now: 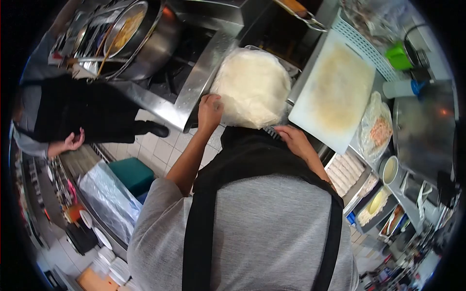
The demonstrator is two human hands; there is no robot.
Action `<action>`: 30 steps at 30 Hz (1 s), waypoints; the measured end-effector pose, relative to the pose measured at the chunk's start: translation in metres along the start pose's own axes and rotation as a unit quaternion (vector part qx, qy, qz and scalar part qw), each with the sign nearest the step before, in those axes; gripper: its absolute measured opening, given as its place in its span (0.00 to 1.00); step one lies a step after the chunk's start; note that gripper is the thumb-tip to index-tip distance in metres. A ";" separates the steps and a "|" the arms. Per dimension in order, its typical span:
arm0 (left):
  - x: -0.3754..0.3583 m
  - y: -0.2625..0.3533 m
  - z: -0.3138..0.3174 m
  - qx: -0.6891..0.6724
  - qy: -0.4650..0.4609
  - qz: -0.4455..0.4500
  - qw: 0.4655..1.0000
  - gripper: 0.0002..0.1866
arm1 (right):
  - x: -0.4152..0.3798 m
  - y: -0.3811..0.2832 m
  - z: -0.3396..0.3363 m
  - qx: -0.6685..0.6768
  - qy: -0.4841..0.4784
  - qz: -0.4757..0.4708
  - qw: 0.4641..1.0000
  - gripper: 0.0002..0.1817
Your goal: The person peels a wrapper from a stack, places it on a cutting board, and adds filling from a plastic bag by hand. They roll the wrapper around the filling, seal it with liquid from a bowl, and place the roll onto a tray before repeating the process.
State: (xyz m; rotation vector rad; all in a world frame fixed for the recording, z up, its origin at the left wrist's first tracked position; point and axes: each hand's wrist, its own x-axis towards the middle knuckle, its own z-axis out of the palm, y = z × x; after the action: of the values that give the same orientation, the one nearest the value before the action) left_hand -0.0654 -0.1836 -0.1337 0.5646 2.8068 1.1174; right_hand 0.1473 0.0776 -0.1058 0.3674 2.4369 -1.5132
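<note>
In front of my body lies a stack of pale round sheets in a clear plastic bag [252, 87], with a metal tray edge showing behind it. My left hand [210, 114] is at the bag's left edge, its fingers curled closed against the plastic. At the near right corner my right hand [292, 139] is closed on the end of a dark ridged strip [272, 132] whose kind I cannot make out. The strip touches or lies very near the bag's near edge.
To the right is a stained white cutting board [335, 87], with a bag of pinkish food [381, 131] beyond it. Rolled food [345, 172] fills a tray below. A large pot [155, 43] stands on the stove at left. A co-worker in a black apron [82, 106] stands nearby.
</note>
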 end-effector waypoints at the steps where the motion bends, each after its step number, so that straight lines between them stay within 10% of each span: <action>1: -0.006 0.000 0.001 0.008 0.032 0.003 0.999 0.14 | 0.015 -0.014 0.004 -0.007 -0.017 -0.019 1.000 0.13; 3: -0.013 0.020 -0.009 -0.049 0.005 -0.082 0.995 0.19 | 0.040 -0.043 0.011 -0.019 -0.046 -0.054 0.997 0.12; 10: -0.026 0.006 -0.021 0.116 -0.128 0.229 0.958 0.14 | 0.097 -0.069 0.040 -0.092 0.065 -0.171 0.979 0.10; 13: -0.040 -0.013 -0.026 0.246 -0.435 0.089 0.862 0.16 | 0.105 -0.074 0.046 -0.146 0.085 -0.150 0.974 0.11; 20: -0.027 0.010 -0.049 -0.038 -0.139 -0.032 0.989 0.10 | 0.124 -0.073 0.055 -0.279 0.078 -0.163 0.943 0.08; 27: 0.001 0.003 -0.012 -0.252 -0.089 -0.182 0.946 0.08 | 0.141 -0.057 0.048 -0.171 0.135 -0.125 0.968 0.07; 30: 0.001 0.017 -0.008 -0.083 -0.023 0.056 0.995 0.10 | 0.142 -0.060 0.038 -0.088 0.165 -0.081 0.979 0.07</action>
State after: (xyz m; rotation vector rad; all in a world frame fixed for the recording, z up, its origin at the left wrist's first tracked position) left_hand -0.0631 -0.1768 -0.1159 0.7276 2.6400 1.3244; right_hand -0.0036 0.0292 -0.1199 0.4239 2.8986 -1.3738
